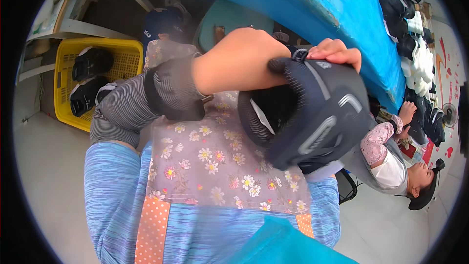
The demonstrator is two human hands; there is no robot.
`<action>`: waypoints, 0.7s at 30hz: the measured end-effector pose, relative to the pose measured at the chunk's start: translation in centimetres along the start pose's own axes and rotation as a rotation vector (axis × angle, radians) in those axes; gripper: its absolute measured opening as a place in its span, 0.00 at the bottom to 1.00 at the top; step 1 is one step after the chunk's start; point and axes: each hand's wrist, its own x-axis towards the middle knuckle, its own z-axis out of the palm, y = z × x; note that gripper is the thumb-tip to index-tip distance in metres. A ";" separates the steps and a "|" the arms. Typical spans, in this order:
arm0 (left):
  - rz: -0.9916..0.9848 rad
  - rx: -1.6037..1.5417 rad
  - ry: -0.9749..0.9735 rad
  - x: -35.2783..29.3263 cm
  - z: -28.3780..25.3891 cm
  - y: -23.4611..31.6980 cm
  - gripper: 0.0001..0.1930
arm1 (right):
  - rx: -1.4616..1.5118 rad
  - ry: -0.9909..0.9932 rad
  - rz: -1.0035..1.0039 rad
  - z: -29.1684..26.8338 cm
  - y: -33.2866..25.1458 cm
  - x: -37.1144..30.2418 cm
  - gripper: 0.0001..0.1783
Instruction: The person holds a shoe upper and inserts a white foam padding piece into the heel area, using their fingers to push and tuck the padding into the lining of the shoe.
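- Head view: a dark shoe (337, 98) is held up over the flowered apron (215, 166), opening turned left; a white label (262, 116) is seen inside.
- Right hand (337, 51): fingers are bent over the shoe's upper edge; the shoe is gripped.
- Left hand (244, 61): blurred, placed by the opening; fingertips are hidden, so grip can't be told.
- Step in hand, as judged: the shoe is being handled around its opening.
- Next move, as judged: a firm right grip is called for, with the opening kept reachable from the left.
- More dark shoes (93, 63) are held in the yellow crate (100, 43), left.
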 end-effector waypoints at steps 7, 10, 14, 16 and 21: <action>0.259 0.350 -0.250 1.4 -0.3 1.0 0.18 | 0.542 0.084 0.611 0.4 2.3 -1.1 0.26; 0.282 0.254 -0.214 0.9 1.0 -0.5 0.20 | 0.671 0.134 0.805 0.7 2.4 -2.2 0.28; -0.149 0.015 -0.054 0.8 0.7 -0.5 0.18 | 0.333 0.359 0.814 2.8 -0.7 -1.3 0.25; -0.148 -0.040 0.038 1.4 0.2 0.1 0.18 | 0.097 0.357 0.643 2.7 -1.4 -0.8 0.25; 0.045 -0.129 0.054 2.1 -1.2 1.5 0.16 | -0.002 0.235 0.351 0.4 -0.3 -0.6 0.23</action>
